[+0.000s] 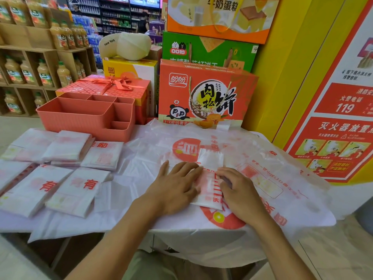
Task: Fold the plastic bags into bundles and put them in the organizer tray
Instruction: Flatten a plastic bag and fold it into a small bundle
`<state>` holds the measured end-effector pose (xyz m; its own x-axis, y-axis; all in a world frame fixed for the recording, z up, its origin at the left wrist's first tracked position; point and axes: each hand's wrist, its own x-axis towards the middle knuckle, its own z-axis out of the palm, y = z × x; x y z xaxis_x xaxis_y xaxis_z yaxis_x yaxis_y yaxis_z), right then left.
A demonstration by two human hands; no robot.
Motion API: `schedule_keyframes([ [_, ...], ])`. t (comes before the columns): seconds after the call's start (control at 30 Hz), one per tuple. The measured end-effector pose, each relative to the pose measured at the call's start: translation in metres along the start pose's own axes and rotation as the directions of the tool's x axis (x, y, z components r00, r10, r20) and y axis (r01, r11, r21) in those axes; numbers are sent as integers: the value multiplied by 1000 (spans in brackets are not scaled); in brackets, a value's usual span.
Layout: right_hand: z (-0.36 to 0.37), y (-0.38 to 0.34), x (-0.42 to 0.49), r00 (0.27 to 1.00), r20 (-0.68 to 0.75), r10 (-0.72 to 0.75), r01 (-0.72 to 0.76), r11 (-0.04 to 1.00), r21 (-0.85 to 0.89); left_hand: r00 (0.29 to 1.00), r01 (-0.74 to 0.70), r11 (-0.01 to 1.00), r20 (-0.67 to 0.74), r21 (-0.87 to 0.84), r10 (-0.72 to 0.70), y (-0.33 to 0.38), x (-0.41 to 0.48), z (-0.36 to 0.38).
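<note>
Plastic bag (209, 186), folded strip: light, limp, likely slippery; take by creased edge. Left hand (175, 186) flat, pressing it; right hand (241, 191) alongside, pinching edge.

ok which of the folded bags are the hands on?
The narrow folded bag at centre: left hand flat on it, right hand with bent fingers at its edge. The other bundles lie untouched at left, by the organizer tray.
</note>
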<state>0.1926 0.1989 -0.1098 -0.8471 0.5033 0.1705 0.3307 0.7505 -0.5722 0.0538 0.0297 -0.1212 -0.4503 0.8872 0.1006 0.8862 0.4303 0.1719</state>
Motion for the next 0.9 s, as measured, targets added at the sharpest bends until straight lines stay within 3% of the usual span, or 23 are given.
schedule_keyframes([
  [0.37,-6,1,-4,977,208,-50,110,951,-290,999,15,999,49,-36,-13,0,3,-1],
  [0.6,-10,12,-3,974,214,-80,89,996,-32,999,-20,945,-32,-326,10,-8,-5,-10],
  [0.9,-11,16,-4,974,192,-117,76,975,208,982,-61,924,-191,-378,-13,-14,1,-1],
])
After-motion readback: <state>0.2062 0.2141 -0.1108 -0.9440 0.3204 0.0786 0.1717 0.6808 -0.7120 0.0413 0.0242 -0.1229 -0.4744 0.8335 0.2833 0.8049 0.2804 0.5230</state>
